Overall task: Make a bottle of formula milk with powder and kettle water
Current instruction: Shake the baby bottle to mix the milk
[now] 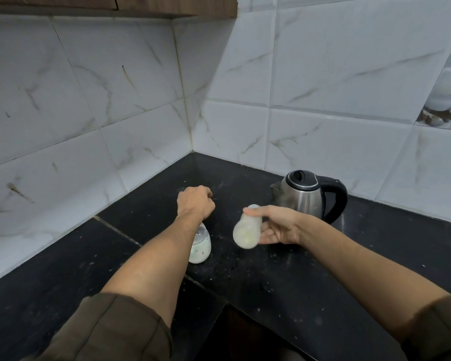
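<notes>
**Two bottles, one kettle, two hands at a corner surface**

Bottles: two.

Held bottle [246, 226]: sits in the right hand [279, 225], above the black surface [271, 295]. Tilts with the wide end low and to the left and the narrow end up under the thumb. Looks pale and cloudy, yellowish-white inside. Too blurred to tell any cap or markings.

Right fingers [267, 239]: curl under the held bottle's side, with the thumb laid across its top end, gripping it.

Standing bottle [201, 250]: stands upright on the surface, just beside the left forearm, which hides its left part and its top. Shows a clear wall with milky white fill in the lower part. Carries greenish marks too small to read.

Left hand [195, 201]: hovers over the surface beyond the standing bottle, back of the hand up. Fingers curled under into a fist; cannot tell whether anything is pinched inside.

Kettle [310, 196]: one. Steel body, black lid, black handle. Stands on the surface at the back right, just behind the right hand, spout to the left.

Sleeves [110, 332]: two, olive-brown, at the bottom edge.

White marble-look wall tiles [115, 100] on both sides of the corner, with a wooden cabinet [115, 2] along the top.
</notes>
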`<move>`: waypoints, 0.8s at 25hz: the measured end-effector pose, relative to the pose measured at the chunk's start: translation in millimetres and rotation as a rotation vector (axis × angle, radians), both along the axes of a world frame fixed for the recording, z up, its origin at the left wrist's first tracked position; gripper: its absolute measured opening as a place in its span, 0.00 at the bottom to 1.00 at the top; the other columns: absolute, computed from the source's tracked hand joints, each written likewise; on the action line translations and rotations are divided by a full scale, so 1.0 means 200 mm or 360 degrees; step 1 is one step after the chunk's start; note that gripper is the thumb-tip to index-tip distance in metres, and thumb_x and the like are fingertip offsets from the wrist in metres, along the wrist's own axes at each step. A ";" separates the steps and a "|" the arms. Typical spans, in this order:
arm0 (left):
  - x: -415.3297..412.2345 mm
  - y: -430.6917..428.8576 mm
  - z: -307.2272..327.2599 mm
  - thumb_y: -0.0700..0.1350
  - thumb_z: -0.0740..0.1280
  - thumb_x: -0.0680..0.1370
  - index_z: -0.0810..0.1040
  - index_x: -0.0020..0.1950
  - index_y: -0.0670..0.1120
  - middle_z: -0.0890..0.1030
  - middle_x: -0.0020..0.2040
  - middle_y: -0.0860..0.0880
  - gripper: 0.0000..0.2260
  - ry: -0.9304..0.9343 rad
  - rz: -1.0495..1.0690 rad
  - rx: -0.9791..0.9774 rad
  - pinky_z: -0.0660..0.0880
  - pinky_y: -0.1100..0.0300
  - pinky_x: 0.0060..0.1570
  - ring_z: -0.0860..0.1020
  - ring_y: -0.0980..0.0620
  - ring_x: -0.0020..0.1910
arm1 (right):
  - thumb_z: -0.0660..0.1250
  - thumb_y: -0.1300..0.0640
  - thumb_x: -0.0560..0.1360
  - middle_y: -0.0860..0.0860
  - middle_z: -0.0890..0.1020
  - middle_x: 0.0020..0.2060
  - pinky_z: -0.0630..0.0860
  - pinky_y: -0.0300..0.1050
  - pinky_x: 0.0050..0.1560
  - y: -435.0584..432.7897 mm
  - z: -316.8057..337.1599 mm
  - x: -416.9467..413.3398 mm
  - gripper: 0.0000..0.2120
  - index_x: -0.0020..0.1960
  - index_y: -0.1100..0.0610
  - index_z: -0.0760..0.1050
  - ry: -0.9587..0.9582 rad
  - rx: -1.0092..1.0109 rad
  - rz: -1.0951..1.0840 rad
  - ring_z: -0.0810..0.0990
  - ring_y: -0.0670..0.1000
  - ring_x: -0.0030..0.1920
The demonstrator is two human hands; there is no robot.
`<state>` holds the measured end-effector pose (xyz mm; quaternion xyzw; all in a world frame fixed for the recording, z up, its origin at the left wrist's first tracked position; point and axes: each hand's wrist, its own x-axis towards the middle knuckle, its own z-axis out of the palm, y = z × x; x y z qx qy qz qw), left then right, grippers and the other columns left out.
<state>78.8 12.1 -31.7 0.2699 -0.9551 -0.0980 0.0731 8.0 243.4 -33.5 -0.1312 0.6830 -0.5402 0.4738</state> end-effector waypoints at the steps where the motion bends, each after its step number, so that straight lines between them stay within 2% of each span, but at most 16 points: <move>1: 0.00 0.00 0.00 0.42 0.65 0.81 0.82 0.69 0.51 0.85 0.63 0.47 0.18 -0.0005 0.0002 -0.0001 0.75 0.49 0.66 0.80 0.45 0.64 | 0.82 0.44 0.68 0.61 0.88 0.51 0.86 0.46 0.38 0.00 0.00 0.00 0.33 0.67 0.56 0.77 0.0024 -0.0003 0.0106 0.89 0.55 0.43; 4: 0.01 -0.01 0.00 0.43 0.65 0.81 0.82 0.69 0.51 0.85 0.63 0.47 0.17 -0.0006 0.0004 -0.0005 0.75 0.49 0.66 0.80 0.45 0.63 | 0.83 0.47 0.69 0.60 0.87 0.58 0.86 0.49 0.42 0.02 0.01 -0.01 0.33 0.70 0.46 0.74 0.0167 -0.0191 0.0152 0.88 0.60 0.49; 7: 0.01 -0.01 0.00 0.43 0.65 0.81 0.82 0.69 0.51 0.85 0.63 0.47 0.17 -0.0015 0.0011 -0.0006 0.76 0.48 0.66 0.80 0.45 0.63 | 0.83 0.49 0.66 0.58 0.87 0.58 0.87 0.55 0.49 0.01 0.03 -0.01 0.38 0.72 0.43 0.72 0.0189 -0.0401 -0.0178 0.88 0.63 0.52; 9: 0.01 0.00 0.00 0.44 0.65 0.81 0.82 0.69 0.52 0.85 0.63 0.47 0.17 -0.0021 0.0005 -0.0009 0.76 0.48 0.66 0.81 0.45 0.63 | 0.83 0.50 0.69 0.58 0.87 0.59 0.85 0.60 0.54 0.01 0.03 0.01 0.37 0.73 0.40 0.71 0.0263 -0.0393 -0.0016 0.87 0.65 0.56; 11: 0.01 0.01 0.01 0.44 0.65 0.81 0.81 0.69 0.52 0.84 0.63 0.47 0.17 -0.0028 0.0008 -0.0017 0.76 0.48 0.66 0.80 0.45 0.63 | 0.83 0.50 0.70 0.59 0.86 0.59 0.85 0.59 0.53 0.01 0.02 0.03 0.35 0.72 0.35 0.71 0.0294 -0.0363 0.0299 0.86 0.65 0.58; 12: 0.00 0.01 0.02 0.44 0.65 0.81 0.81 0.69 0.52 0.84 0.63 0.47 0.17 -0.0025 0.0006 -0.0016 0.76 0.48 0.66 0.80 0.45 0.63 | 0.83 0.50 0.70 0.59 0.87 0.59 0.85 0.59 0.52 0.02 0.01 0.03 0.35 0.71 0.34 0.71 0.0320 -0.0370 0.0336 0.86 0.64 0.58; 15: 0.01 0.00 0.02 0.43 0.65 0.80 0.81 0.69 0.52 0.84 0.63 0.47 0.18 -0.0012 0.0007 -0.0032 0.75 0.49 0.66 0.80 0.44 0.64 | 0.83 0.50 0.70 0.60 0.86 0.59 0.82 0.66 0.60 0.01 0.03 0.04 0.36 0.72 0.38 0.71 0.0311 -0.0443 -0.0074 0.87 0.65 0.56; 17: 0.02 0.00 0.01 0.43 0.65 0.80 0.81 0.69 0.52 0.85 0.63 0.47 0.18 -0.0015 0.0017 -0.0030 0.75 0.49 0.66 0.80 0.44 0.64 | 0.83 0.50 0.70 0.60 0.86 0.59 0.82 0.66 0.60 0.01 0.03 0.05 0.36 0.73 0.39 0.70 0.0303 -0.0444 -0.0114 0.87 0.65 0.56; 20: 0.02 0.02 0.01 0.44 0.65 0.81 0.81 0.69 0.52 0.84 0.63 0.47 0.17 -0.0020 0.0016 -0.0020 0.75 0.48 0.67 0.80 0.45 0.63 | 0.82 0.49 0.70 0.59 0.87 0.57 0.86 0.56 0.51 0.01 0.02 0.07 0.36 0.72 0.35 0.69 0.0365 -0.0330 0.0277 0.88 0.62 0.56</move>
